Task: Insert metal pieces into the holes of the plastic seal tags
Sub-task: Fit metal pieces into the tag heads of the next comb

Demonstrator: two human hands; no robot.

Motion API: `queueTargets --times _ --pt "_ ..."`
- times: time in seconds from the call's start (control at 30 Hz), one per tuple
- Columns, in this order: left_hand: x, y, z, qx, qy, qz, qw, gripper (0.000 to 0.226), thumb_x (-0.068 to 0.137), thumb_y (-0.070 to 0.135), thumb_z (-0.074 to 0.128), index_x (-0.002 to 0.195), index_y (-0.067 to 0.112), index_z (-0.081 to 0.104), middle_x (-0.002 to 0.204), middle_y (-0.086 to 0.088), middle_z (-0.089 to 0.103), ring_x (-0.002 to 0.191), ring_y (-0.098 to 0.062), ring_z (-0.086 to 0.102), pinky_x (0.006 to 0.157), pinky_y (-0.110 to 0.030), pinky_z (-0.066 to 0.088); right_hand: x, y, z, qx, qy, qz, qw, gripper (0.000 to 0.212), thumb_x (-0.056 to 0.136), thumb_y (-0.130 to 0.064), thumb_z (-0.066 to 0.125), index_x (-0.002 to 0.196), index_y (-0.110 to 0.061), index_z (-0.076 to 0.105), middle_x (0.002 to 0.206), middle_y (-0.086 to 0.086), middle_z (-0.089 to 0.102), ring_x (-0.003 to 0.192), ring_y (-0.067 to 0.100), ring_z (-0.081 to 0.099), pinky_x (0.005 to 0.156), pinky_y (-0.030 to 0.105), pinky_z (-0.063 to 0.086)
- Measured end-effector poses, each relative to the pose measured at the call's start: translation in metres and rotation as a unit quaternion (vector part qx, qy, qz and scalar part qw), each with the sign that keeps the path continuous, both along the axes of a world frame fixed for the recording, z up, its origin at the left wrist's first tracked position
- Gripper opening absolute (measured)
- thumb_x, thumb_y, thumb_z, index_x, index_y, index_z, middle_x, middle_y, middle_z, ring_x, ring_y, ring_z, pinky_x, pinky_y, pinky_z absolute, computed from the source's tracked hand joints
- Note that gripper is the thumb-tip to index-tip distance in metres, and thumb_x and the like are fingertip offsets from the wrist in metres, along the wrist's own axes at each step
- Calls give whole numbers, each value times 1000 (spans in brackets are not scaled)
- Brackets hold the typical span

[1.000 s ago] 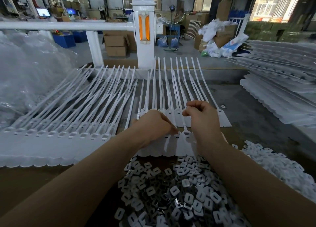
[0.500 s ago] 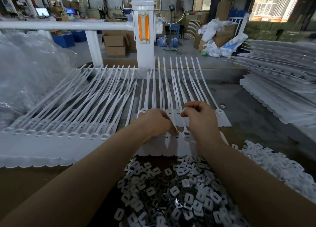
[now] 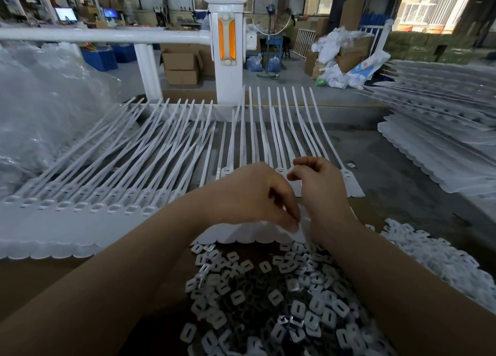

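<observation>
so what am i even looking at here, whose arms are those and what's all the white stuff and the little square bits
There is no machine here. The single picture comes from a camera worn on a person's head, looking forward and down, so the two bare arms are the wearer's own.

The left hand and right hand work close together over a joined row of white plastic seal tags: flat heads near the person, long thin tails pointing away. A bigger row of seal tags lies to the left, and more are stacked on the right.

Nearest the camera is a heap of small metal pieces, squarish with a slot in the middle. These go into the holes in the tag heads.

Both hands have curled fingers, but what they pinch is hidden.
</observation>
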State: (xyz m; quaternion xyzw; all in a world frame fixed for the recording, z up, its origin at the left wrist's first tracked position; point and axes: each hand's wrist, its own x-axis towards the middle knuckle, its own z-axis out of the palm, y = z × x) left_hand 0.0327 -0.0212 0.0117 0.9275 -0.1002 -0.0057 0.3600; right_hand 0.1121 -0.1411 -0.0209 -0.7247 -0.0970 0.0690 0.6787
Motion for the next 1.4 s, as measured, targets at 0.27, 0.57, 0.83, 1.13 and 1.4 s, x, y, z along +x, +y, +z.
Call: queueTargets --times 0.27,0.57,0.83,1.13,1.4 --pt "-3 -13 -6 57 70 -69 994 19 77 22 81 95 27 78 82 23 67 79 7 62 73 -5 42 0 -1 1 5 7 5 1000 15 94 -11 53 104 -19 62 82 -6 67 61 2 54 45 11 42" --pt "-3 -18 -3 99 89 -82 988 13 84 26 75 96 21 76 78 22 65 74 12 61 69 -1 42 0 0 0 9 3 0 1000 16 93 -10 53 103 -18 62 81 -6 66 70 4 58 53 18 40" --pt "3 -3 -1 -58 14 102 993 10 90 21 68 87 13 74 72 2 74 61 -7 71 55 -13 51 0 0 0 -3 -25 9 1000 12 94 -13 53 97 -22 61 81 -5 66 73 8 61 65 31 53" --pt "6 16 -7 -228 -62 225 945 7 87 14 72 94 13 75 79 1 77 77 -12 74 71 -23 60 -5 3 -3 -75 -126 69 987 17 96 -28 54 93 -17 67 75 -8 65 59 -8 57 56 18 40" --pt "5 18 -5 -266 -62 231 934 13 85 7 73 96 13 72 80 -2 77 77 -14 74 66 -20 58 -6 2 1 -8 -115 87 990 7 90 -19 65 89 -25 68 81 -11 70 74 -6 64 57 12 48"
